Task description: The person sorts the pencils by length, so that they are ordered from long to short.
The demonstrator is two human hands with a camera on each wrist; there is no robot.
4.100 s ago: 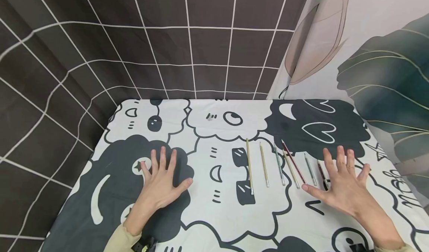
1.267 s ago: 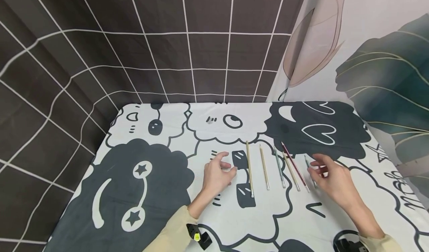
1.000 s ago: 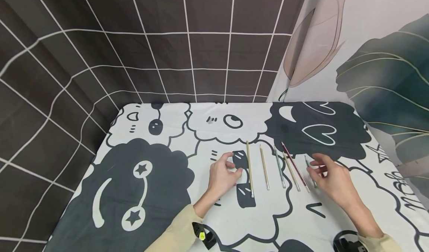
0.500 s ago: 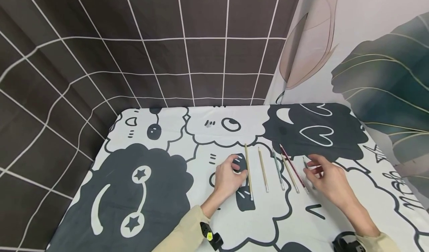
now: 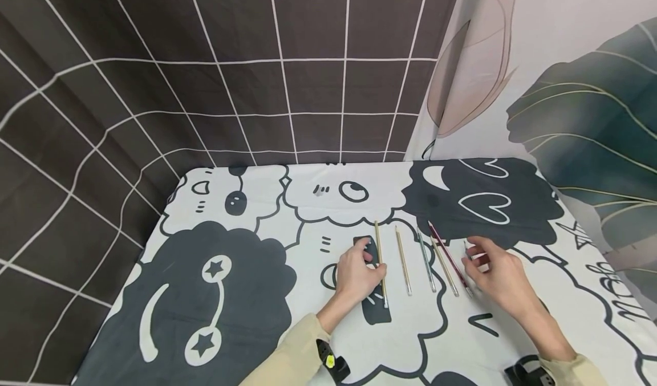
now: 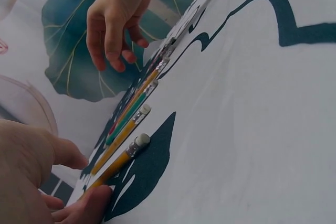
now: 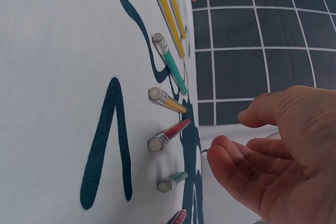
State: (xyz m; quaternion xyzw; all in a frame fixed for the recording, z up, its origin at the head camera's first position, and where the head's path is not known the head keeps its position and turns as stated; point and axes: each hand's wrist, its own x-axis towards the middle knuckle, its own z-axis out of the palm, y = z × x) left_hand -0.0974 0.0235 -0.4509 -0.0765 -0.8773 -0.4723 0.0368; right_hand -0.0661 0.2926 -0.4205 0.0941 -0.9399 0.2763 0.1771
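Several pencils lie in a row on the patterned cloth. My left hand (image 5: 356,272) is at the leftmost yellow pencil (image 5: 384,295), thumb and fingers parted on either side of its shaft. In the left wrist view that pencil's eraser end (image 6: 140,141) sticks out past the fingertips. To its right lie a second yellow pencil (image 5: 402,260), a green one (image 5: 426,261), a third yellow one (image 5: 445,269) and a red one (image 5: 444,249), the last two close together. My right hand (image 5: 500,275) hovers with loosely bent fingers, holding nothing, above a teal pencil (image 7: 172,182), partly hidden by it in the head view.
A red-pink tip (image 7: 180,217) of another item shows beyond the teal pencil. The white cloth (image 5: 400,346) with dark cartoon prints covers the table. A dark gridded curtain (image 5: 313,84) stands behind, and a leaf-print curtain (image 5: 590,118) at the right.
Both hands were spread flat above the cloth. The left has since moved right to the leftmost pencil; the right has come in over the teal pencil and shifted slightly left. The pencils stay put.
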